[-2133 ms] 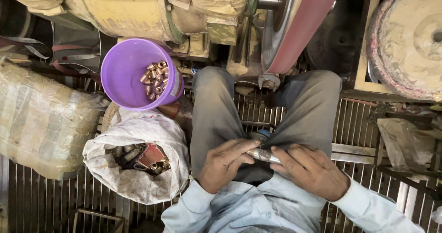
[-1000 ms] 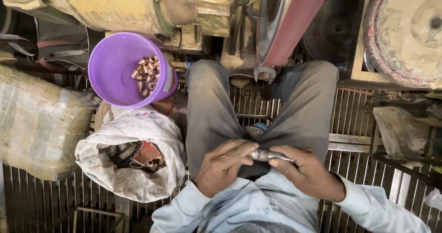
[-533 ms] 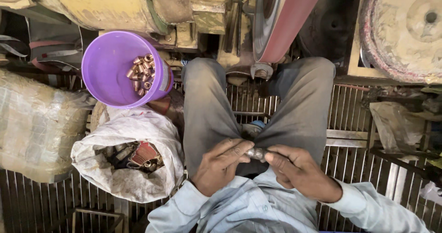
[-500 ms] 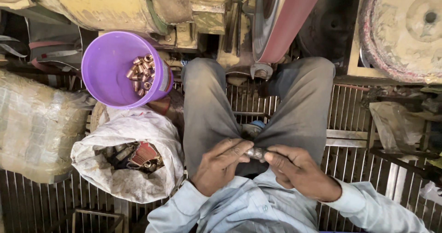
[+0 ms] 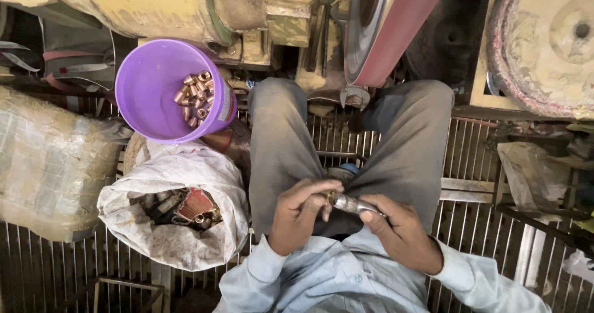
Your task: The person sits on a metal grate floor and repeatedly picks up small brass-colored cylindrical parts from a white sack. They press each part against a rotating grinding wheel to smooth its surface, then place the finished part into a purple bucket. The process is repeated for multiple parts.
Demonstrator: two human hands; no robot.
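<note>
I sit with grey trousers over a metal grate. My right hand (image 5: pixel 399 229) grips a short metal rod-like tool (image 5: pixel 351 203) in my lap. My left hand (image 5: pixel 298 213) pinches a small brass piece (image 5: pixel 330 197) at the tool's left tip. A purple bucket (image 5: pixel 148 99) to the front left holds several small brass fittings (image 5: pixel 193 96). Below the bucket, an open white sack (image 5: pixel 176 226) holds more metal pieces and a red scrap.
A belt grinder with a reddish abrasive belt (image 5: pixel 396 28) stands straight ahead above my knees. A yellow dusty motor housing (image 5: pixel 154 7) is at top left, a round worn wheel (image 5: pixel 544 41) at top right. A wrapped plastic bundle (image 5: pixel 49 164) lies at left.
The view has shifted slightly, so the bucket and sack sit further left. My hands have stayed together in my lap, the left fingers working at the tool's tip.
</note>
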